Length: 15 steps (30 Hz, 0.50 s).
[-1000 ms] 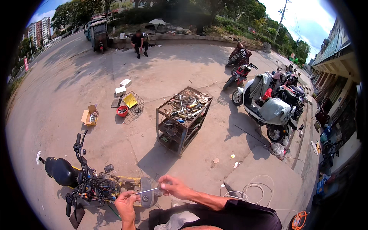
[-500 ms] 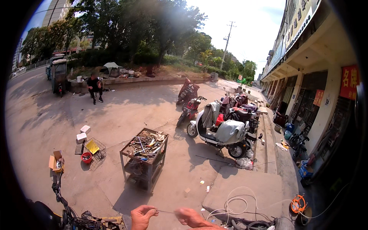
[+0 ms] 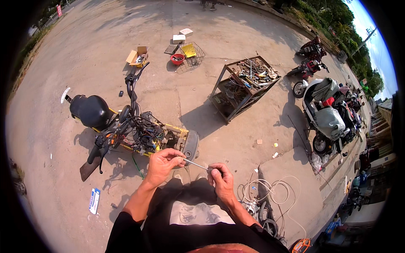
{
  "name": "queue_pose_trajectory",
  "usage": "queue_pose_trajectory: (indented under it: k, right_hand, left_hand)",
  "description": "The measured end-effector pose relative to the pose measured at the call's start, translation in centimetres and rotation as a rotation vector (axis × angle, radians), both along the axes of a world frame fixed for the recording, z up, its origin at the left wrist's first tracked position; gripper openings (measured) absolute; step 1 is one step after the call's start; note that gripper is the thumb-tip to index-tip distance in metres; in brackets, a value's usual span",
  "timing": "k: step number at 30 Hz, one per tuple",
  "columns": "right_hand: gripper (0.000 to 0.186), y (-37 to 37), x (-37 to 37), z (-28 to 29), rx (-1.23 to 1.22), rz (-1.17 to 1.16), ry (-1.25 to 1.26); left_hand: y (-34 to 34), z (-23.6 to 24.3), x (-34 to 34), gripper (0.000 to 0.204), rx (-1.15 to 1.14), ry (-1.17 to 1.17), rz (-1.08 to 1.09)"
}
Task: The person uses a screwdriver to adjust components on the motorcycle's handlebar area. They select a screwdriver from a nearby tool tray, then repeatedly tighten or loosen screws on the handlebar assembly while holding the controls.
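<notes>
Holding rod (image 3: 195, 163); seemingly lettered packet (image 3: 94, 201) leftward.

The hands (image 3: 162, 166) (image 3: 222, 181) now show higher up (blue-and-white package (image 3: 95, 200) newly visible).

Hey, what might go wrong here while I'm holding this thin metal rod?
The thin metal rod, held between the left hand and right hand, could slip and drop. Exposed wires on the stripped-down scooter might snag. Tools heaped on the metal cart might slide off if bumped.
</notes>
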State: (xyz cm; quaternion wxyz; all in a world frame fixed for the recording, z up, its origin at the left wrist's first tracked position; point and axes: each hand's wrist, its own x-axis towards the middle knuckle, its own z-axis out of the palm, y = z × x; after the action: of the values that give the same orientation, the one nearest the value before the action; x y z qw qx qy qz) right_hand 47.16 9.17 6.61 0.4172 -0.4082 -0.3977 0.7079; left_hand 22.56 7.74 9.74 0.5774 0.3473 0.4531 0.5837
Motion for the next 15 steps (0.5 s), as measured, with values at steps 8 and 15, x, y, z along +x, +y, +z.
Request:
queue_pose_trajectory:
  k: [8, 15]
  right_hand:
    - [0.029, 2.4, -0.3, 0.5, 0.075, 0.283, 0.075]
    - [0.026, 2.9, 1.3, 2.3, -0.167, 0.348, 0.074]
  left_hand:
    - [-4.4, 0.4, 0.3, 0.016, 0.032, 0.030, 0.266]
    - [-5.3, 0.6, 1.6, 0.016, 0.015, 0.067, 0.269]
